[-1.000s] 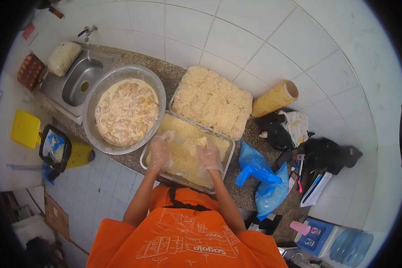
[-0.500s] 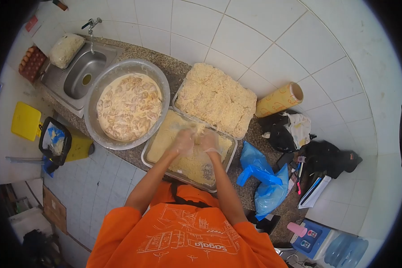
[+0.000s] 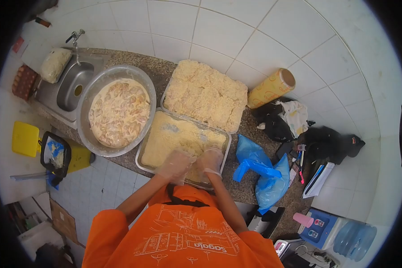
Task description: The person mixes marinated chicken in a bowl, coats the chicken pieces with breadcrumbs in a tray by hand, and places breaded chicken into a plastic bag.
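A metal tray (image 3: 142,168) holds a layer of pale yellow breading crumbs (image 3: 165,129). Both my hands wear clear plastic gloves and are down in the crumbs at the tray's near side. My left hand (image 3: 177,164) has its fingers curled inward, toward the right hand. Close beside it, my right hand (image 3: 210,160) is also curled, with its fingertips buried. What lies between the fingers is hidden. Behind stands a second tray heaped with crumb-coated pieces (image 3: 205,96). On the left, a large metal bowl (image 3: 85,134) contains raw chicken pieces (image 3: 119,111) in a creamy batter.
A sink (image 3: 73,87) with a running tap (image 3: 75,37) is at the far left. Right of the trays are a roll of cling film (image 3: 271,88), blue plastic bags (image 3: 272,181) and black cloth bundles. A yellow bin (image 3: 78,154) stands on the floor.
Both hands have come from the tray's far edge toward its near side, drawing through the crumbs. Bare patches of metal now show near the back. The camera view has shifted slightly.
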Available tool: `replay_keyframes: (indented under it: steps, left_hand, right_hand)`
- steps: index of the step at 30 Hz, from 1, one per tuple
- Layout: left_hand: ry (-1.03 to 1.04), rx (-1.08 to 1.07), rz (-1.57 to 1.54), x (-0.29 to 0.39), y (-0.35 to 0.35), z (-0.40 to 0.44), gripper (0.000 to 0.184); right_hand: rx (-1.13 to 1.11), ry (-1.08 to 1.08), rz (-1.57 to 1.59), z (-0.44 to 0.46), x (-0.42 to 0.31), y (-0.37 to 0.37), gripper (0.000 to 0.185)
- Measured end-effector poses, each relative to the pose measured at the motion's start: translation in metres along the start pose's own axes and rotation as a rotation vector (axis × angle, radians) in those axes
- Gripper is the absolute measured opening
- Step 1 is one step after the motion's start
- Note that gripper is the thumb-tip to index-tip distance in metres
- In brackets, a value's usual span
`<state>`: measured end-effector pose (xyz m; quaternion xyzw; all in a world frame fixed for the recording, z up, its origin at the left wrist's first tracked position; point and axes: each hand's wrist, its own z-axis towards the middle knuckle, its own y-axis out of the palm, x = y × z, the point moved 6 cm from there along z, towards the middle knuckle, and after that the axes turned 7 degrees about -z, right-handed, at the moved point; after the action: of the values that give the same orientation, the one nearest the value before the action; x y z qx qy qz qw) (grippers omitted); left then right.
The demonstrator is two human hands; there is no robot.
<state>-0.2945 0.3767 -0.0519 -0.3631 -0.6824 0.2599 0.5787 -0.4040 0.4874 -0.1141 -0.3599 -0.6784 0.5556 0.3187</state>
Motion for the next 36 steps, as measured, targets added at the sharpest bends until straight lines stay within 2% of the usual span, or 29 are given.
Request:
replay_keyframes:
  steps: [2,3,5,8,9,11,14,17,20,21,23,24,26,27,30,33,35,36]
  left_hand:
    - [-0.105,-0.073,0.092,-0.006,0.003,-0.023,0.013]
    - [-0.056,-0.007,0.079,-0.008,-0.001,-0.027,0.011]
    - [0.047,0.126,0.051,-0.013,-0.008,-0.036,0.012]
    - [-0.278,0.217,-0.135,-0.03,-0.014,-0.058,0.019]
    - [-0.184,0.329,-0.289,-0.03,-0.017,-0.06,0.025]
    - [0.02,0.556,-0.589,-0.038,-0.025,-0.06,0.04]
    - [-0.335,0.775,-0.982,-0.047,-0.027,-0.043,0.053]
    - [-0.251,0.669,-1.372,-0.076,-0.014,-0.011,0.065]
    - [-0.365,0.527,-2.091,-0.086,0.017,0.036,0.066]
    - [-0.37,0.546,-2.149,-0.089,0.02,0.045,0.063]
    - [-0.379,0.583,-2.257,-0.094,0.021,0.061,0.058]
    - [-0.398,0.664,-2.14,-0.094,0.007,0.066,0.057]
    - [-0.438,0.818,-1.903,-0.083,-0.033,0.074,0.057]
    - [-0.412,0.834,-1.843,-0.083,-0.053,0.082,0.06]
    - [-0.35,0.843,-1.651,-0.093,-0.08,0.095,0.067]
    - [-0.302,0.819,-1.378,-0.108,-0.073,0.097,0.069]
    - [-0.302,0.858,-1.112,-0.097,-0.073,0.076,0.07]
    - [-0.37,0.829,-0.999,-0.075,-0.089,0.053,0.068]
  right_hand:
    - [-0.176,-0.124,0.062,-0.007,-0.011,0.025,0.026]
    - [-0.247,-0.195,0.091,-0.002,-0.017,0.029,0.027]
    - [-0.259,-0.158,0.296,-0.008,-0.021,-0.019,0.029]
    - [-0.232,-0.123,0.568,-0.017,-0.023,-0.064,0.032]
    - [-0.217,-0.109,0.654,-0.022,-0.022,-0.068,0.032]
    - [-0.196,-0.161,0.633,-0.018,-0.025,-0.072,0.033]
    - [-0.235,-0.185,0.635,-0.017,-0.027,-0.078,0.035]
    - [-0.228,-0.327,0.672,0.0,-0.038,-0.127,0.036]
    - [-0.259,-0.417,0.588,0.044,-0.046,-0.164,0.036]
    - [-0.273,-0.429,0.54,0.06,-0.048,-0.173,0.036]
    - [-0.089,-0.519,0.648,0.104,-0.043,-0.159,0.034]
    - [0.005,-0.565,0.704,0.128,-0.04,-0.148,0.033]
    - [0.148,-0.619,0.533,0.171,-0.041,-0.141,0.034]
    - [0.218,-0.645,0.447,0.188,-0.046,-0.144,0.034]
    - [0.23,-0.591,0.302,0.226,-0.061,-0.153,0.037]
    - [0.222,-0.511,0.043,0.24,-0.076,-0.135,0.046]
    - [0.423,-0.428,-0.136,0.21,-0.089,-0.149,0.057]
    - [0.517,-0.381,-0.221,0.189,-0.098,-0.156,0.062]
